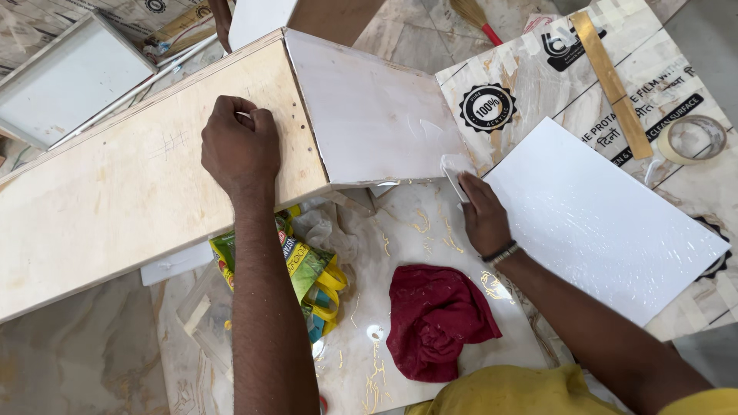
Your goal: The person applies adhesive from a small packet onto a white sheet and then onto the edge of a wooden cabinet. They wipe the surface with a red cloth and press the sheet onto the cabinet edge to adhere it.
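My left hand rests as a loose fist on a long plywood board, beside a row of small nail holes at its end. Joined to that end is a white laminated panel with a wet glossy smear. My right hand grips a small white spreader card at the panel's lower right edge. A loose white sheet coated with glossy adhesive lies just right of that hand.
A dark red cloth lies on the marble-patterned floor near me. Green and yellow bags sit under the board. A tape roll, a brass strip, a printed protective sheet and a broom lie at the far right.
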